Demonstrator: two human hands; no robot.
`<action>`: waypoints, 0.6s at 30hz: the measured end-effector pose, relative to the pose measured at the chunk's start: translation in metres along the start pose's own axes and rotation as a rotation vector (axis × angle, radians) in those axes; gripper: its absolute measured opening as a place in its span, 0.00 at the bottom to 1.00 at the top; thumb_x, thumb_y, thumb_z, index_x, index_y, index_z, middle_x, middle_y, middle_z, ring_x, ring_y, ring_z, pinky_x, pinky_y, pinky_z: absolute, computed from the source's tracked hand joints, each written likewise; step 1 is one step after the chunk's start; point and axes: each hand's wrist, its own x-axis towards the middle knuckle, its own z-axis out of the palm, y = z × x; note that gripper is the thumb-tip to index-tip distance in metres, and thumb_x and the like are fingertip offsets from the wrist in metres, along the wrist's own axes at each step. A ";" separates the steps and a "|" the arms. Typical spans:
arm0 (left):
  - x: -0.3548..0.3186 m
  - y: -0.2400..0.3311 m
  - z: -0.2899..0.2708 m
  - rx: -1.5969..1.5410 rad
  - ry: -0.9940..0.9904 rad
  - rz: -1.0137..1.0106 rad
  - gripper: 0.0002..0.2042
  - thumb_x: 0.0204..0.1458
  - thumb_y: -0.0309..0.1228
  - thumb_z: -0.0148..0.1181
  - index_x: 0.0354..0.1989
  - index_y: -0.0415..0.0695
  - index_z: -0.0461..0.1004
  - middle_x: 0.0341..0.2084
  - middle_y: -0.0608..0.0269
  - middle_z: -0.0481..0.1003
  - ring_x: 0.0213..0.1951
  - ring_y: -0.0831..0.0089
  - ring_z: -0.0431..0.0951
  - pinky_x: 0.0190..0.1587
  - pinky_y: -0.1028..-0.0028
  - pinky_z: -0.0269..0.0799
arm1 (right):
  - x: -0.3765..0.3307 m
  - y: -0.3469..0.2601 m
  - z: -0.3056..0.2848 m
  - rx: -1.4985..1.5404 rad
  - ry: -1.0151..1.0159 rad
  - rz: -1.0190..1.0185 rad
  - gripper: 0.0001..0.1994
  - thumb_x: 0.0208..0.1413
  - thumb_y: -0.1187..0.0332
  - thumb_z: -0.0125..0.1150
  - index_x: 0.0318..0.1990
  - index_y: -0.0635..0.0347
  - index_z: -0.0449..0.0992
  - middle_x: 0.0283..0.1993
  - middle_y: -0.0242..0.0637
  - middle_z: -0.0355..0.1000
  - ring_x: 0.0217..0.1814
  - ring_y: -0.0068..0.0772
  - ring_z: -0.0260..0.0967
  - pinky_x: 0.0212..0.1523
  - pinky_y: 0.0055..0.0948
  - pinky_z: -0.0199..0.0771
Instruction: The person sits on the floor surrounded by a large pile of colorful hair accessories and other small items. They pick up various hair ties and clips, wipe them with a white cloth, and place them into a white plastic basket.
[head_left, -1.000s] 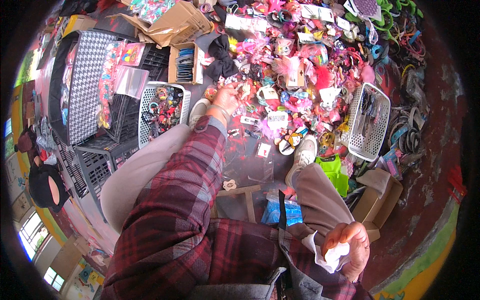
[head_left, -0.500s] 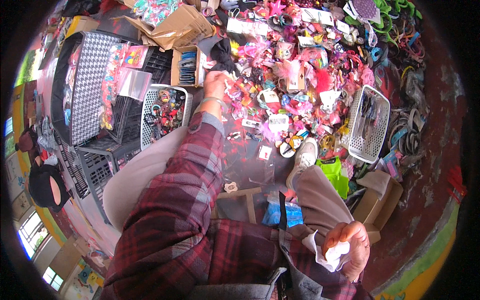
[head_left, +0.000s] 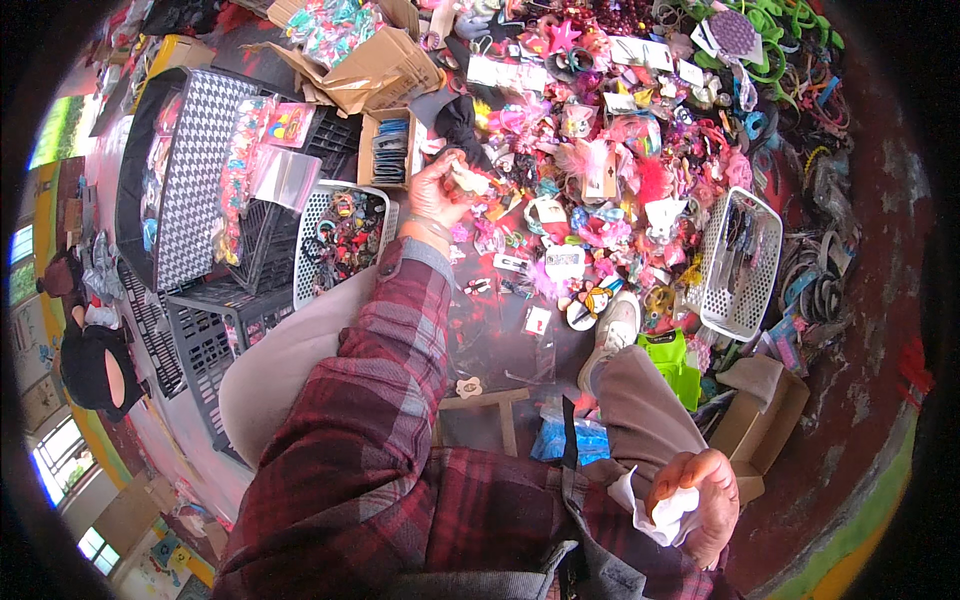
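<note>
Left of centre on the dark, red-blotched surface (head_left: 490,335): the person's left hand (head_left: 434,204) is above the near-left corner of a broad pile of hair ornaments (head_left: 655,130). Thumb and fingers pinched narrow on a small pale item (head_left: 470,181), pinkish in places; exact kind too small to tell.

Right hand (head_left: 716,510) well apart, low over the right thigh, fingers curled around a crumpled white tissue (head_left: 674,512).

About the left hand: black bow (head_left: 456,130) just beyond it; cardboard box (head_left: 369,172) of upright blue packets to its left; white perforated basket (head_left: 304,262) of mixed small pieces just nearer, beside the knee.

Pile spreads to the far edge of the surface, pinks and reds mostly, some pieces on white cards. Second white basket (head_left: 736,322) at the pile's right edge, tilted in view, dark slender pieces inside. Green headbands (head_left: 775,50) at the far right corner.

Toward the near edge: flower-shaped tag (head_left: 468,387) lying alone, bright green plastic item (head_left: 673,372) beside the right shoe (head_left: 618,322), open brown carton (head_left: 768,432) farther right.
</note>
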 end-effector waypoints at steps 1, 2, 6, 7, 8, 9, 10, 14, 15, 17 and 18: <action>-0.001 -0.006 0.009 -0.015 0.091 0.040 0.09 0.44 0.28 0.56 0.35 0.43 0.70 0.14 0.71 0.65 0.15 0.79 0.62 0.21 0.76 0.62 | 0.000 0.000 0.000 0.003 0.005 0.002 0.15 0.54 0.57 0.51 0.28 0.63 0.64 0.23 0.47 0.65 0.16 0.32 0.63 0.16 0.26 0.65; 0.001 -0.006 0.007 -0.018 0.011 0.022 0.09 0.44 0.28 0.56 0.35 0.43 0.70 0.16 0.70 0.66 0.16 0.78 0.63 0.23 0.75 0.63 | 0.000 -0.001 0.000 -0.003 0.002 0.010 0.16 0.53 0.57 0.52 0.28 0.63 0.64 0.23 0.47 0.65 0.16 0.32 0.63 0.16 0.26 0.65; 0.012 -0.011 -0.006 0.014 -0.159 -0.048 0.09 0.45 0.31 0.57 0.34 0.42 0.70 0.19 0.68 0.69 0.17 0.78 0.64 0.24 0.76 0.64 | -0.001 0.000 -0.003 0.007 -0.005 0.011 0.17 0.52 0.56 0.54 0.29 0.63 0.63 0.24 0.48 0.65 0.17 0.32 0.63 0.16 0.26 0.65; 0.014 -0.011 -0.008 0.033 -0.163 -0.064 0.09 0.45 0.31 0.57 0.34 0.42 0.70 0.19 0.68 0.69 0.16 0.79 0.63 0.22 0.76 0.63 | -0.001 0.001 -0.003 0.018 -0.006 0.004 0.18 0.51 0.55 0.54 0.29 0.63 0.63 0.24 0.48 0.65 0.17 0.32 0.63 0.16 0.26 0.65; 0.014 -0.009 -0.010 0.028 -0.294 -0.111 0.10 0.47 0.32 0.56 0.35 0.42 0.70 0.19 0.66 0.70 0.14 0.80 0.61 0.18 0.80 0.58 | -0.001 0.000 -0.004 0.016 -0.007 0.005 0.17 0.51 0.56 0.54 0.29 0.63 0.63 0.24 0.48 0.65 0.17 0.32 0.63 0.16 0.26 0.65; 0.015 -0.010 -0.012 0.027 -0.325 -0.125 0.10 0.47 0.32 0.56 0.37 0.42 0.69 0.19 0.65 0.70 0.13 0.80 0.60 0.17 0.81 0.57 | 0.000 0.000 -0.004 0.014 -0.009 0.008 0.17 0.51 0.56 0.54 0.29 0.63 0.63 0.24 0.48 0.65 0.17 0.32 0.63 0.16 0.26 0.65; 0.016 -0.011 -0.014 0.026 -0.356 -0.138 0.11 0.48 0.32 0.55 0.39 0.42 0.69 0.19 0.65 0.70 0.13 0.81 0.59 0.16 0.82 0.55 | 0.000 0.000 -0.004 0.012 -0.010 0.010 0.17 0.51 0.56 0.55 0.29 0.63 0.63 0.24 0.48 0.65 0.17 0.33 0.63 0.16 0.26 0.65; 0.012 -0.013 -0.004 0.146 -0.106 0.031 0.16 0.49 0.29 0.53 0.48 0.43 0.65 0.22 0.61 0.72 0.14 0.81 0.62 0.17 0.84 0.55 | 0.000 -0.001 -0.003 0.004 0.006 0.014 0.17 0.52 0.56 0.54 0.29 0.63 0.63 0.23 0.47 0.65 0.17 0.33 0.64 0.16 0.26 0.66; 0.015 -0.014 -0.008 0.145 -0.064 0.141 0.19 0.49 0.25 0.52 0.52 0.46 0.62 0.35 0.57 0.71 0.22 0.78 0.68 0.21 0.83 0.61 | 0.000 -0.001 -0.003 0.002 0.007 0.016 0.17 0.52 0.56 0.54 0.29 0.63 0.63 0.23 0.47 0.65 0.17 0.33 0.64 0.16 0.26 0.66; 0.025 -0.014 -0.019 0.176 0.101 0.335 0.21 0.47 0.22 0.52 0.52 0.47 0.62 0.49 0.57 0.63 0.34 0.74 0.70 0.28 0.80 0.65 | 0.000 0.000 -0.003 0.013 0.011 0.003 0.17 0.52 0.56 0.54 0.29 0.63 0.63 0.23 0.47 0.65 0.17 0.33 0.63 0.16 0.25 0.66; 0.025 -0.011 -0.026 0.269 0.156 0.360 0.22 0.46 0.18 0.51 0.52 0.49 0.63 0.53 0.60 0.59 0.39 0.72 0.68 0.33 0.77 0.66 | -0.001 0.002 -0.003 0.025 0.015 -0.012 0.17 0.52 0.56 0.53 0.29 0.63 0.63 0.23 0.47 0.65 0.17 0.32 0.63 0.16 0.25 0.66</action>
